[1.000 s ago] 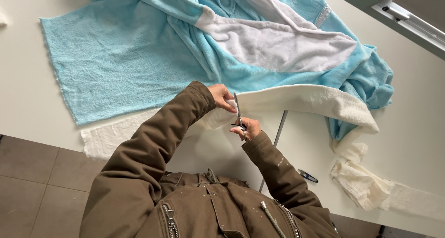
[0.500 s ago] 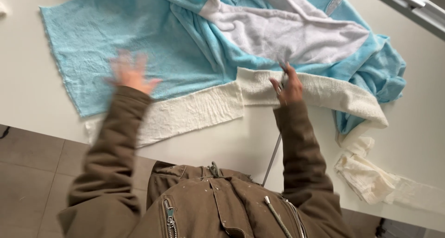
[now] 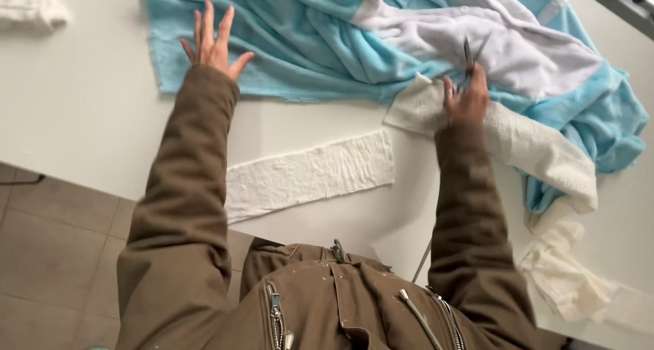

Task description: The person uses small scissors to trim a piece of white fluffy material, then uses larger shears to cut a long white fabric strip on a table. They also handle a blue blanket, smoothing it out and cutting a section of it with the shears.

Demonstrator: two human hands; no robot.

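Jacket: brown, zipped, fills the bottom of the view; both sleeves reach out over the white desk [image 3: 82,104].
Cut strip: 1 white terry strip [image 3: 310,176] lies loose on the desk between the 2 arms, its near end at the desk edge above the tiled floor [image 3: 48,254].
Right hand: right hand [image 3: 466,101] is clamped on scissors [image 3: 470,57], blades parted and pointing away, right at the white border [image 3: 524,142] of the towel.
Left hand: left hand [image 3: 212,42] is empty, fingers spread wide, palm pressing the pale blue towel [image 3: 306,36] flat near its near edge.
Scrap pile: crumpled white offcuts [image 3: 565,275] sit far right, near the desk edge.
Far corner: another white cloth [image 3: 27,6] top left, well apart from both hands.
Risk: the towel is bunched under the blades, so I'd say a cut could catch a blue fold; the left hand holds far from the blades, so the cloth there may slip.
Room: bare desk left of the left arm; to the right, cloth crowds up to the edge.
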